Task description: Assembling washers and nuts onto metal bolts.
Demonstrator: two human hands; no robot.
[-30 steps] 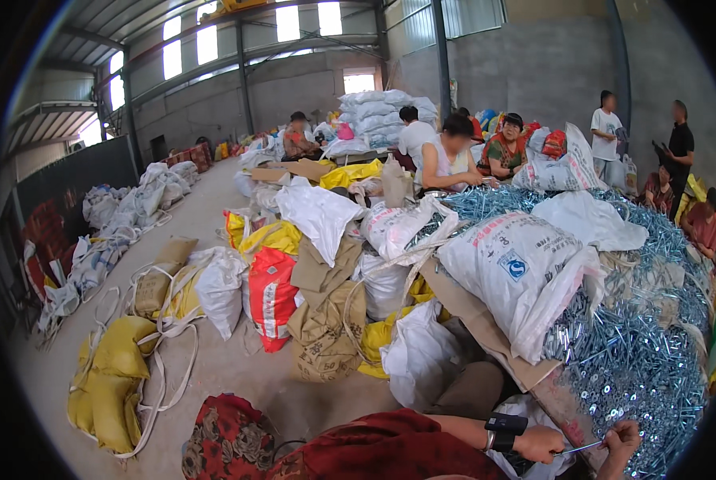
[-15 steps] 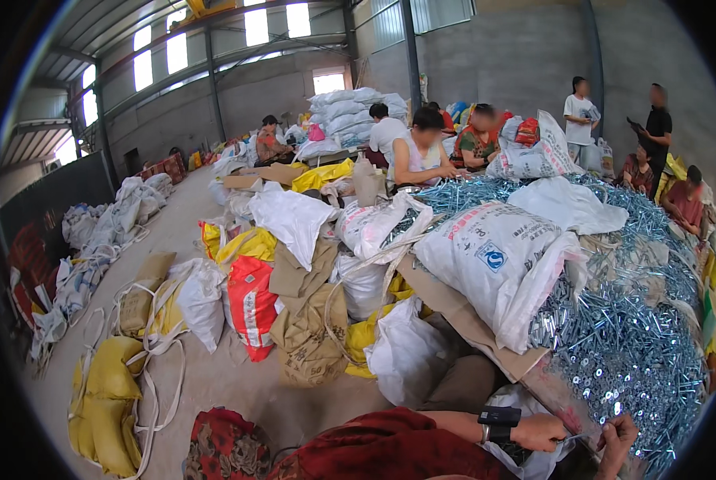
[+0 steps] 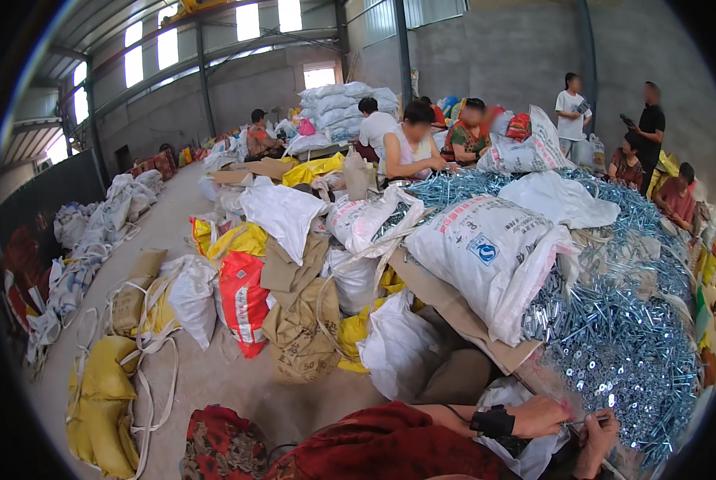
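1. Hands have closed up: half a second ago there was a clearer gap between them; now the left grip (image 3: pixel 538 417) sits near the right grip (image 3: pixel 599 437), left one higher in view.
2. Thin metal piece (image 3: pixel 577 423), probably a bolt, is in the narrow gap between them, beside the worktop (image 3: pixel 543 374) edge. A second ago a long shiny length showed; now only a short sliver does.
3. Right grip: fingertips pinched together, apparently on the piece's end. Left grip: fingers curled in; can't tell how tightly, or whether it has hold of the other end.
4. Upshot, my read: handling is mid-step, piece not set down. Too covered to confirm whether a washer is on it.
5. View has swung, so the scene sits further left. Loose washers (image 3: pixel 611 388) lie just beyond the hands, bolts (image 3: pixel 575 316) behind, white printed sack (image 3: pixel 482 246) to the left on the pile.
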